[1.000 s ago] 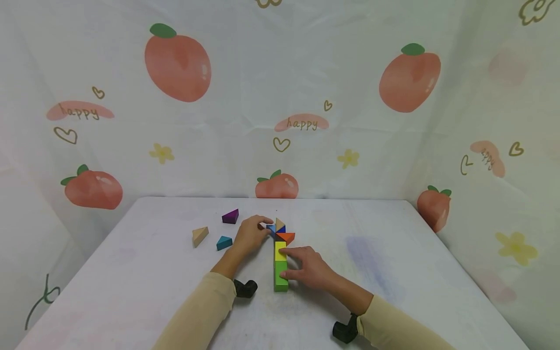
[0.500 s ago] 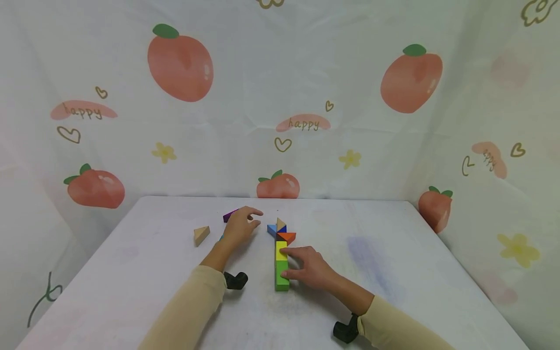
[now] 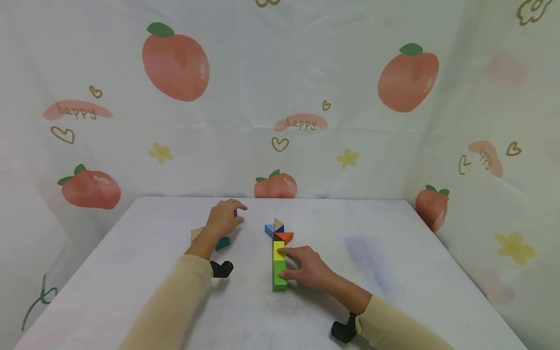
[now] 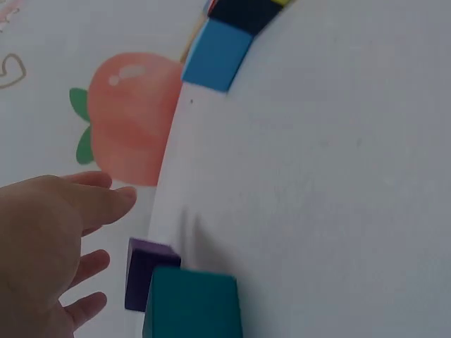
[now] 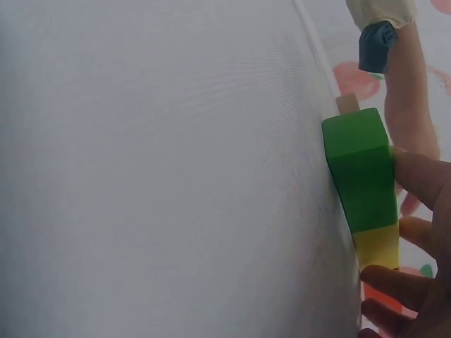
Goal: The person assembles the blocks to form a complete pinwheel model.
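Block row (image 3: 276, 257) on table (image 3: 393, 272); other blocks (image 3: 222, 243) left; curtain (image 3: 280, 73) behind.

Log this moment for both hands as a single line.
left hand: near purple block, not gripping; right hand: touching yellow block and green block; teal block: unheld

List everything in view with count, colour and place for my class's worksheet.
Rectangular blocks: two, green block and yellow block, end to end, green nearer.
Triangles: four, beyond yellow: orange triangle rightmost, light blue triangle leftmost, dark blue triangle beside light blue, tan triangle farthest.
Dark face or piece: one seen, near-black, between light blue and yellow.
Loose wedges: three, left: purple wedge farthest, teal wedge nearer, tan wedge leftmost.
Table: one, white, underneath.
Backdrop: one, white with fruit prints, behind.
Wrist devices: two, dark, at wrists.
Sleeves: two, beige, forearms.
Hands: two: left hand beside purple, right hand touching green and yellow.
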`<state>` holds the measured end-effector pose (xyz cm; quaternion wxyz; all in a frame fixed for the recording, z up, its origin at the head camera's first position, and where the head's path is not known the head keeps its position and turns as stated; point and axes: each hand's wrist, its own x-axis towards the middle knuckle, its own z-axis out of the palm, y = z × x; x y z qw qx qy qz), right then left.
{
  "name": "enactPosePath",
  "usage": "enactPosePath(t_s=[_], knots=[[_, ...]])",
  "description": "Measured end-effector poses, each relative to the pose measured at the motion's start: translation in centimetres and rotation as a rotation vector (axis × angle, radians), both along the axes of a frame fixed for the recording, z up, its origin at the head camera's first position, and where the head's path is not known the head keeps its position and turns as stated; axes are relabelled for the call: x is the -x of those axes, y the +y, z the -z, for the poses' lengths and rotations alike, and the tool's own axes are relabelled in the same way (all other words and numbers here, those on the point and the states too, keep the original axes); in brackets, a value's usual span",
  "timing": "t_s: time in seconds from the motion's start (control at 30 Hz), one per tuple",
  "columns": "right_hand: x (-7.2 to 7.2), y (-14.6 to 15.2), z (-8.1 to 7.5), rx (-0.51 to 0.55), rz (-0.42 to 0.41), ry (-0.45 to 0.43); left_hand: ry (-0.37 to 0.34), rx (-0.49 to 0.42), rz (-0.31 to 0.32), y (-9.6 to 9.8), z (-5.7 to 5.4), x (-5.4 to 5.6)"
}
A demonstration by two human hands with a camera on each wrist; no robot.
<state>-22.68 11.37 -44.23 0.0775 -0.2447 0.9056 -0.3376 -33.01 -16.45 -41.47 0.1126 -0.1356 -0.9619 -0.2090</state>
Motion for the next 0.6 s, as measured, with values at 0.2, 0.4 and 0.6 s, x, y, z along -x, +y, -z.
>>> enactPosePath(t_s=[0.2,0.4,0.6], knots=[[0.0,0.0,0.0,-0.013,0.003,0.017,-0.091,0.073,0.003,-1.4,-0.1,0.2],[0.0,0.0,-0.1,-0.018,0.005,0.002,-0.223,0.056,-0.017,-1.9,0.1,0.2],[0.0,-0.1,-0.1,-0.026,0.0,0.002,-0.304,0.011,-0.052,-2.2,0.4,0.2]])
